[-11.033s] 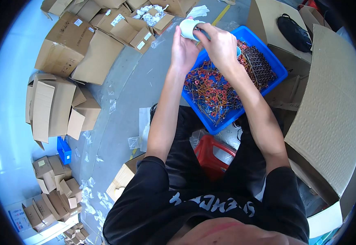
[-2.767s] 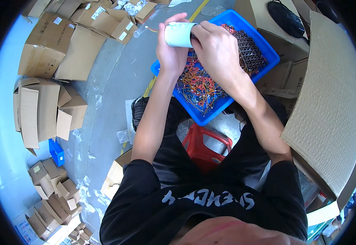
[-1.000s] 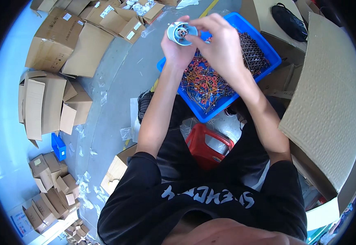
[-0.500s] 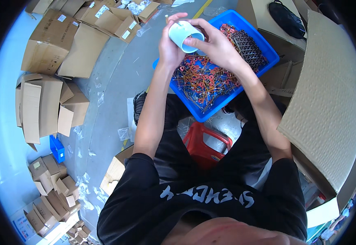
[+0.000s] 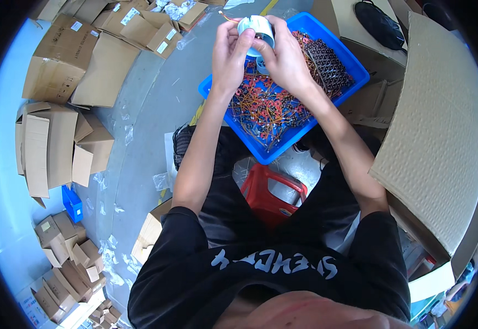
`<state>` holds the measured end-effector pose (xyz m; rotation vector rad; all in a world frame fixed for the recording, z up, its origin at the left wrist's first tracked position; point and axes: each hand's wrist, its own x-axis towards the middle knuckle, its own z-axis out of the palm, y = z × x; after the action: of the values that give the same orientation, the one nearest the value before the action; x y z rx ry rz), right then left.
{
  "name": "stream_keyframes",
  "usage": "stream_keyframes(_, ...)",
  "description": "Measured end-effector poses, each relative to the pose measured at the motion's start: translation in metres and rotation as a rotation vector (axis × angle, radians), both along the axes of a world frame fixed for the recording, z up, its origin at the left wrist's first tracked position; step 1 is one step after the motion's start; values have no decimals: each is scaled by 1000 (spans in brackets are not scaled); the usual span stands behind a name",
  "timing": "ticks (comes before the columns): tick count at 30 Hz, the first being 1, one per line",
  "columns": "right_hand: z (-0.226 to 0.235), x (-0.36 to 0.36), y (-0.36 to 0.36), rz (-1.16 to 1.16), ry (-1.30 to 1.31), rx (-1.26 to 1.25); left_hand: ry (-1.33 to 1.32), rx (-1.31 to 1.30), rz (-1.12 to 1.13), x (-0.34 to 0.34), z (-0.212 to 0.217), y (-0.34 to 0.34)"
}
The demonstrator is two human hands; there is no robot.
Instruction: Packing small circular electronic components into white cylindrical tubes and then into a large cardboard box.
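Note:
Both hands hold a short white plastic cylinder with an open end, above the far left part of a blue tray. My left hand grips its left side, thumb at the open rim. My right hand wraps the right side, its thumb reaching to the opening. A thin wire with a small pale end sticks out at the cylinder's left. Whatever lies inside the cylinder is mostly hidden by my thumbs. In the blue tray lie many orange-red wired parts and a stack of dark round pieces.
A red plastic stool stands between my legs, beneath the tray's near edge. At my right rises a large cardboard box with a raised flap. A black pouch lies on a carton beyond it. Cartons and plastic scraps line the left floor.
The cylinder has turned, and my left thumb has come over to its open rim. My right fingers have shifted up around its side. The wire now points out to the left.

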<state>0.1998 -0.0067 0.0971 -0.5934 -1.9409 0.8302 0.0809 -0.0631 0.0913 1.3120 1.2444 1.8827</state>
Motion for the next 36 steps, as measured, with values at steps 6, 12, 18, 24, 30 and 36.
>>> stream_keyframes(6, 3, 4, 3, 6, -16, 51, -32, -64, -34, 5, -1, -1)
stream_keyframes(12, -1, 10, 13, 56, -73, 54, 485, -89, 209, 7, -5, -1)
stream_keyframes(18, -3, 4, 8, 1, -20, 72, 299, -49, 143, 10, -11, 5)
stream_keyframes(24, -3, 3, 9, -23, -39, 63, 491, -184, 199, 6, -4, 0)
stream_keyframes(30, -1, 13, 21, 64, -132, -100, 113, -163, -97, -10, -6, 0)
stream_keyframes(36, -5, 6, 19, 48, -47, -70, 109, -51, 4, -9, -10, 5)
